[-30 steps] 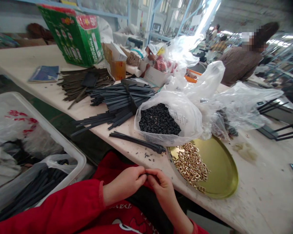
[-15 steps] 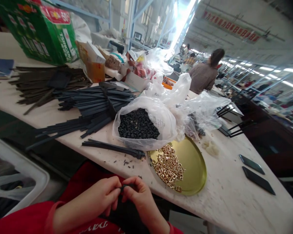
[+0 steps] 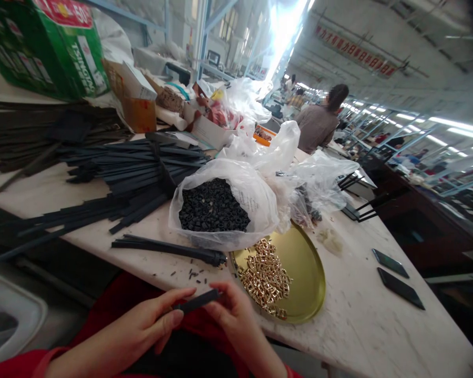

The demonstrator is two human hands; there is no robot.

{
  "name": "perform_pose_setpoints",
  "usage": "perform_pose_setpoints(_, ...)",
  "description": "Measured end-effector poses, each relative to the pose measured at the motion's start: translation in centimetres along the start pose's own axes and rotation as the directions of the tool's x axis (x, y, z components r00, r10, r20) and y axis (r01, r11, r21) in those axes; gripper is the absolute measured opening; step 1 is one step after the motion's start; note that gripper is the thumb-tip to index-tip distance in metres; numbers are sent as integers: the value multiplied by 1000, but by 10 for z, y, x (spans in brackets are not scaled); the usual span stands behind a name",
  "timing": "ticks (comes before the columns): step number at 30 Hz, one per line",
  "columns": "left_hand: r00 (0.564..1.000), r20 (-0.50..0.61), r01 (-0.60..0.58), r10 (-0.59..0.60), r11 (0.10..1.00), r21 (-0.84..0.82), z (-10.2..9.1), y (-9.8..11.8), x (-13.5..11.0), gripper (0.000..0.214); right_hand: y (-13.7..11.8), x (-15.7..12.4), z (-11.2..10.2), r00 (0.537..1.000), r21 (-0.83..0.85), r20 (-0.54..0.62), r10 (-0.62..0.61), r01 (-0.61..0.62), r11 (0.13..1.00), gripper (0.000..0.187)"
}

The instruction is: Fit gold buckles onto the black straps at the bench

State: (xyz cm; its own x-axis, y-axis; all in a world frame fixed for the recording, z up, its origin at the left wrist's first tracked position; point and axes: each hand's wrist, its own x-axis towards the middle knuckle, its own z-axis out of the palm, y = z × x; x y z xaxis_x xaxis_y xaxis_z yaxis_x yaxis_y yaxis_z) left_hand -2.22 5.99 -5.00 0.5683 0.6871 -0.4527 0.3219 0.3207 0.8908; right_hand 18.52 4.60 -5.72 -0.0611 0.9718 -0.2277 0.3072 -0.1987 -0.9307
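I pinch a black strip [image 3: 199,301] between the thumb and fingers of my left hand [image 3: 152,321], holding it tilted up in front of me, near the edge of the table [image 3: 355,299]. My right hand [image 3: 236,315] is at the strip's far end, fingers curled; I cannot tell whether they press on it. Just beyond lies a thin bundle [image 3: 165,249] of dark strips. Behind that, a plastic bag [image 3: 260,207] stands open on small black pieces [image 3: 215,210], beside a round gold tray [image 3: 309,273] holding a heap of gold buckles [image 3: 266,278].
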Motion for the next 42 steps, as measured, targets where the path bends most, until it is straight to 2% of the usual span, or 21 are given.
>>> perform_pose_setpoints(1, 1000, -3, 8, -9, 1000, -28, -2, 0, 2, 53, -1, 9, -18, 993, -298, -80, -91, 63, 952, 18)
perform_pose_setpoints(3, 1000, -16, 16, -18, 997, -77, -4, 1, 8, 50, -3, 32, -54, 977, -471, -164, -134, 42, 881, 16)
perform_pose_setpoints(4, 1000, -18, 13, -15, 995, -96, -3, 2, 11, 49, -3, 45, -68, 977, -657, -160, -145, 4, 753, 19)
perform_pose_setpoints(5, 1000, -14, 8, -9, 994, -111, -2, 4, 14, 47, -4, 58, -78, 976, -705, -167, -141, -18, 709, 20)
perform_pose_setpoints(7, 1000, -12, -7, 6, 993, -116, 2, 8, 18, 46, -3, 80, -86, 978, -772, -166, -127, -49, 633, 19)
perform_pose_setpoints(11, 998, -56, 20, -22, 999, -50, 7, 16, 12, 44, 3, 101, -83, 981, -810, -169, -94, -84, 580, 19)
perform_pose_setpoints(15, 994, -75, 79, -78, 997, 15, 12, 22, 2, 42, 2, 102, -85, 987, -831, -144, -74, -81, 550, 17)
perform_pose_setpoints(21, 996, -77, 54, -50, 997, 56, 22, 31, -6, 40, -3, 97, -88, 990, -855, -124, -67, -72, 514, 13)
perform_pose_setpoints(25, 994, -94, 64, -60, 997, 45, 29, 36, -11, 39, -1, 99, -86, 990, -843, -121, -68, -66, 533, 19)
perform_pose_setpoints(28, 993, -108, 59, -54, 998, 39, 31, 35, -13, 39, -2, 98, -88, 991, -815, -112, -76, -48, 578, 13)
perform_pose_setpoints(30, 992, -116, 53, -48, 998, 41, 30, 32, -14, 39, -4, 92, -89, 987, -788, -115, -110, -23, 615, 5)
perform_pose_setpoints(33, 991, -134, 17, -10, 998, 57, 25, 31, -15, 34, -11, 75, -86, 973, -729, -118, -196, 50, 683, 11)
perform_pose_setpoints(35, 986, -162, -22, 35, 997, 80, 21, 34, -14, 29, -15, 59, -75, 967, -667, -91, -237, 117, 736, 11)
perform_pose_setpoints(38, 960, -234, -113, 155, 976, 184, 16, 44, -10, 24, -19, 35, -46, 969, -527, 3, -247, 211, 823, 8)
perform_pose_setpoints(40, 925, -264, -196, 273, 938, 286, 12, 50, -5, 24, -20, 22, -23, 969, -351, 89, -231, 247, 903, 8)
perform_pose_setpoints(42, 911, -253, -229, 326, 909, 347, 9, 51, 0, 24, -22, 13, -1, 965, -125, 151, -214, 233, 964, 17)
